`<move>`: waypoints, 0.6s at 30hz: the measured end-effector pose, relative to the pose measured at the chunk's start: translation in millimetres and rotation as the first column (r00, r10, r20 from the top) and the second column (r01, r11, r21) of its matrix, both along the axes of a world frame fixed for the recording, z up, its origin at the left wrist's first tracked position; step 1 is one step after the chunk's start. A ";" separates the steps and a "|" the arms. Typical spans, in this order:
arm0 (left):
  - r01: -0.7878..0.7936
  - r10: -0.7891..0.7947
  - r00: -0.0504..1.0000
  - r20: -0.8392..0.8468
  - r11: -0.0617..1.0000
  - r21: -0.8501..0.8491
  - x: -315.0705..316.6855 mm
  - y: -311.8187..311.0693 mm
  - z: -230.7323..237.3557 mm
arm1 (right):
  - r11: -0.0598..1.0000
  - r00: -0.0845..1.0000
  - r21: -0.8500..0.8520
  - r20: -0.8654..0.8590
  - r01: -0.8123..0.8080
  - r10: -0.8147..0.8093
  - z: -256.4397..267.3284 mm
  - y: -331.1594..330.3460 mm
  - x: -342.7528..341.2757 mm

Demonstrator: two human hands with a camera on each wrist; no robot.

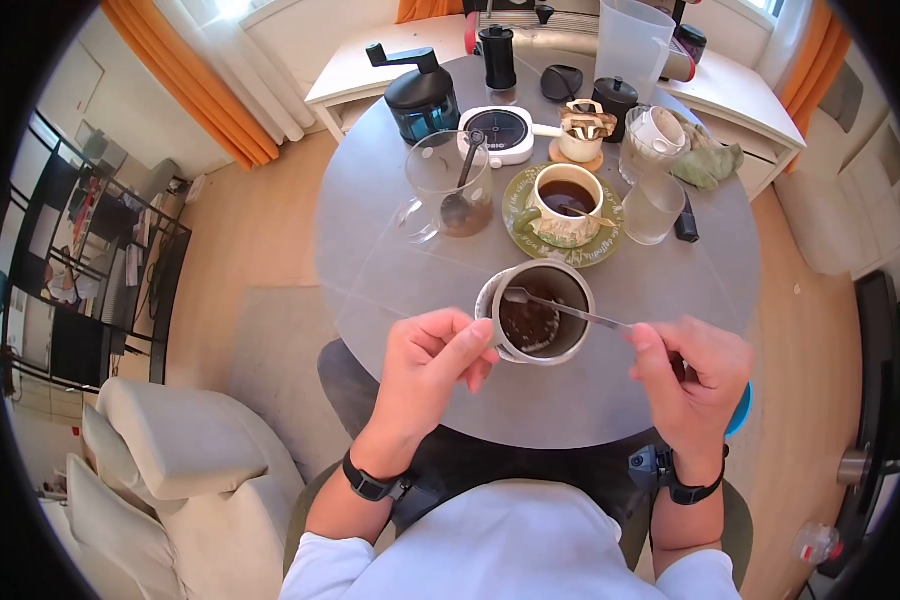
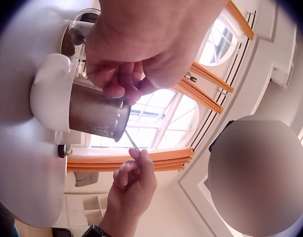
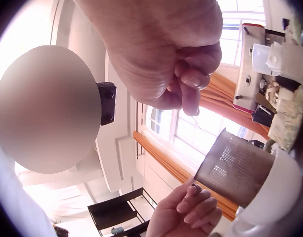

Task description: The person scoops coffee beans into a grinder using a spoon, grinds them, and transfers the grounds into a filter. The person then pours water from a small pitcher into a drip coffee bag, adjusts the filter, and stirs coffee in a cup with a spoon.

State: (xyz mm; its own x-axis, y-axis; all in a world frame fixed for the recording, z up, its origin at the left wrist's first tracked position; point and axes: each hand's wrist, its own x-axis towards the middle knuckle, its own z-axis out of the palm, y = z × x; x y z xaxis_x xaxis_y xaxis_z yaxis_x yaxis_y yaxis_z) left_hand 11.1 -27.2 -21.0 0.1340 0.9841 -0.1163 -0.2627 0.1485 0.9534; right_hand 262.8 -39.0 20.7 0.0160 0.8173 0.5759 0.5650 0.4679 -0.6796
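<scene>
My left hand (image 1: 425, 375) pinches the rim of a cylindrical mesh filter (image 1: 577, 285) at its left side. In the left wrist view the filter (image 2: 94, 112) stands well above the rim of a white cup (image 2: 48, 94), its lower part hidden inside. Dark wet grounds (image 1: 530, 325) lie at the filter's bottom. From the right, my right hand (image 1: 695, 380) pinches the handle of a metal spoon (image 1: 585, 316). The spoon slants down over the filter's rim, its bowl inside near the left wall.
Behind the filter, a cup of dark coffee (image 1: 568, 200) sits on a green saucer (image 1: 522, 235). A glass carafe (image 1: 425, 175) with a black scoop stands left, a drinking glass (image 1: 654, 212) right. A grinder (image 1: 420, 100), scale (image 1: 497, 150) and drip-bag cup (image 1: 578, 147) are farther back.
</scene>
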 end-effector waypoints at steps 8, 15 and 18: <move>-0.035 0.035 0.999 -0.007 0.999 0.012 -1.7 -2.0 -3.9 | 1.000 1.000 -0.012 0.003 0.002 -0.002 0.2 0.3 -0.3; -0.014 0.014 0.999 0.038 1.000 -0.006 -3.8 -2.0 -2.8 | 1.000 1.000 -0.011 0.011 -0.002 0.002 0.0 2.1 1.2; -0.061 0.062 0.997 0.036 0.998 -0.021 -4.6 -1.1 -3.5 | 1.000 1.000 -0.003 0.019 -0.004 0.004 1.2 2.7 1.3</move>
State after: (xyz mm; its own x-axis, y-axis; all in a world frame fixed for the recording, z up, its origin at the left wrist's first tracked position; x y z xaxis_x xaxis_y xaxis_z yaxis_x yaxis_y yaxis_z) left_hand 6.5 -28.4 -24.5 0.0776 0.9882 -0.1323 -0.3070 0.1500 0.9398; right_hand 264.1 -36.3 21.9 0.0022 0.8190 0.5738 0.5759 0.4680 -0.6702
